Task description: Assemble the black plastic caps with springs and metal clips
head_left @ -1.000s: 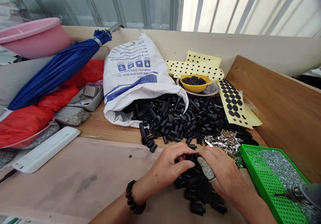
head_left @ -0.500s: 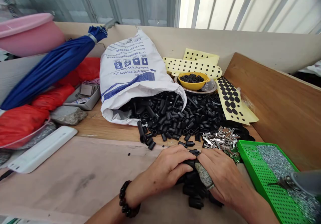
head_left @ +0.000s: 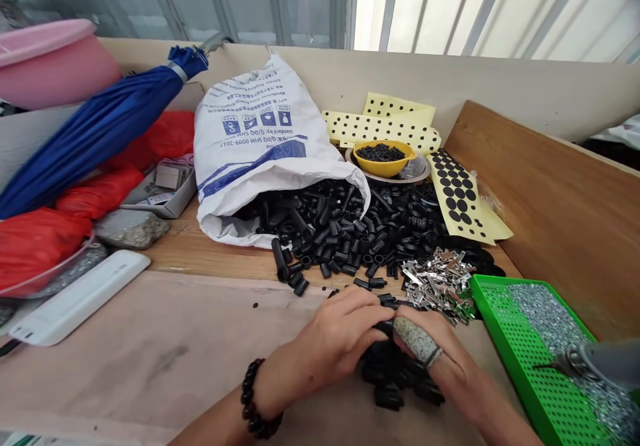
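Note:
My left hand [head_left: 336, 338], with a dark bead bracelet on its wrist, and my right hand [head_left: 440, 359], with a grey fabric cot on one finger, meet over a small heap of black plastic sleeves [head_left: 397, 379] on the brown board. Both hands have their fingers curled and pinched round a black sleeve [head_left: 384, 327] held between them. A bigger pile of black sleeves [head_left: 345, 229] spills from a white printed sack [head_left: 260, 146] just beyond. A heap of small silver metal clips [head_left: 437, 283] lies right of my hands.
A green perforated tray [head_left: 520, 359] of tiny metal bits sits at right, with a grey tool [head_left: 600, 363] over it. Yellow sheets of black dots [head_left: 460, 196], a yellow bowl [head_left: 384, 159], a blue umbrella [head_left: 95, 129], red bags [head_left: 40, 239], a pink basin [head_left: 53, 59] and a white bar [head_left: 77, 296] surround them.
The view has tilted slightly, shifting everything left and up. My hands stayed together over the small heap, and my right hand has turned so its covered finger shows more.

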`<state>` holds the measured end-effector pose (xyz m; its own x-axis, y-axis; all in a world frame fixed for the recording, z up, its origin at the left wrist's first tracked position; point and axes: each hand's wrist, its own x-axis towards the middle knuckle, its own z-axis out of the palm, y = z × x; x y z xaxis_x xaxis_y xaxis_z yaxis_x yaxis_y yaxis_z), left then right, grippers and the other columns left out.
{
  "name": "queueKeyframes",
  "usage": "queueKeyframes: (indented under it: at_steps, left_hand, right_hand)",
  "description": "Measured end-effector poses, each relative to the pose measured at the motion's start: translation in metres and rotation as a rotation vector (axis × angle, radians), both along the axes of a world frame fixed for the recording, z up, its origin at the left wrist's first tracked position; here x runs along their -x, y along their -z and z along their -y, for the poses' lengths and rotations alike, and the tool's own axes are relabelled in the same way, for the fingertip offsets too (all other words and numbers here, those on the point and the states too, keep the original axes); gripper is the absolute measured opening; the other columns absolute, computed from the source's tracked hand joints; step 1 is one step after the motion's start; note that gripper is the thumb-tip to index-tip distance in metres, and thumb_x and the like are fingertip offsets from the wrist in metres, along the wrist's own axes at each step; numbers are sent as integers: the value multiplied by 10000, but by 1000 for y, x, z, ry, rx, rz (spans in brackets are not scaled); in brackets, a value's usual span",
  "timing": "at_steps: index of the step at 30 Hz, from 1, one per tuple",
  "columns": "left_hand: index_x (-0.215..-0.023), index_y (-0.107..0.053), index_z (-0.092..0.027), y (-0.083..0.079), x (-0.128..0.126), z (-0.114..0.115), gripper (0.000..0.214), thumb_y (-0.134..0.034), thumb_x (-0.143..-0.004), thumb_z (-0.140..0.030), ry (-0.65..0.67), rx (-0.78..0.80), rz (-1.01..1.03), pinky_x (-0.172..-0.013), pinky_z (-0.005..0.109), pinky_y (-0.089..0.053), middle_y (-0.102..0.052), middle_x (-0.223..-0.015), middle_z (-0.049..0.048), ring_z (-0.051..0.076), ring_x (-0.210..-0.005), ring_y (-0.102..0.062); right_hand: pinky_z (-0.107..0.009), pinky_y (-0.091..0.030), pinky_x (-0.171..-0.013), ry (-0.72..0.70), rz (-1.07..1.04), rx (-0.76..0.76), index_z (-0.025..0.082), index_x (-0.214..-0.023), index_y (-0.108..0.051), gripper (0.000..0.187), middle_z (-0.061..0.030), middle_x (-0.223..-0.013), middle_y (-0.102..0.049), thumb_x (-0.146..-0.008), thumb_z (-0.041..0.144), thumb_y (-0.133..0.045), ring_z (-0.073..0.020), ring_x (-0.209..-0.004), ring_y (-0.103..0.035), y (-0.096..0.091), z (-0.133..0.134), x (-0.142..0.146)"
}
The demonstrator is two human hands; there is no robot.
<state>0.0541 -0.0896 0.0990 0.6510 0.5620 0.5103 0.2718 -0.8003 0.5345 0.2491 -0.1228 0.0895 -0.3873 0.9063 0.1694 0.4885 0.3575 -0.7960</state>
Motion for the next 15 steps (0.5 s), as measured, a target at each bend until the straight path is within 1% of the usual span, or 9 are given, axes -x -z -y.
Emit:
queueKeyframes:
  at_steps: [2,4,6,9,12,15]
  left_hand:
    - [-1084,-559,-114,1,-1,1,221,-436,-908,-163,-33,-72,-29,-790,298,-466,-615,-963,112,193,-897,-547]
    - [-1083,-558,-107,1,-1,0,220,-437,-907,-162,-43,-96,-18,-796,300,-468,-619,-970,117,196,-905,-551]
    - [-1083,-558,-102,2,-1,-2,218,-451,-904,-165,-24,-58,19,-810,290,-468,-625,-978,116,188,-916,-559]
    - [-1061,-578,-115,1,0,-7,207,-472,-903,-194,13,60,40,-792,268,-472,-643,-948,94,171,-885,-580]
    - [-1036,-604,-138,0,3,-9,200,-497,-896,-232,31,160,-25,-768,257,-469,-660,-922,70,164,-844,-593]
    - [-1047,-607,-142,0,4,-9,210,-492,-898,-235,67,190,-80,-783,263,-461,-666,-932,69,171,-856,-593]
  right_hand:
    - [-234,-359,-484,-8,-86,64,213,-684,-404,210,16,-598,-450,-877,249,-331,-137,-553,-438,1,0,4]
    - [-236,-364,-499,1,-96,46,213,-685,-395,225,17,-604,-458,-889,257,-310,-134,-548,-441,-3,0,9]
    - [-248,-381,-547,3,-52,-48,214,-733,-425,203,5,-660,-520,-891,246,-301,-143,-588,-477,-8,0,12]
    - [-253,-359,-540,-61,46,-159,210,-766,-436,173,-6,-671,-547,-872,208,-300,-147,-583,-486,-9,-2,11]
    - [-259,-329,-532,-97,159,-209,205,-752,-421,151,-13,-656,-529,-845,188,-303,-149,-566,-464,-2,-3,7]
    - [-260,-315,-530,-104,196,-198,206,-740,-417,153,-9,-647,-521,-840,185,-303,-147,-560,-452,0,-3,6]
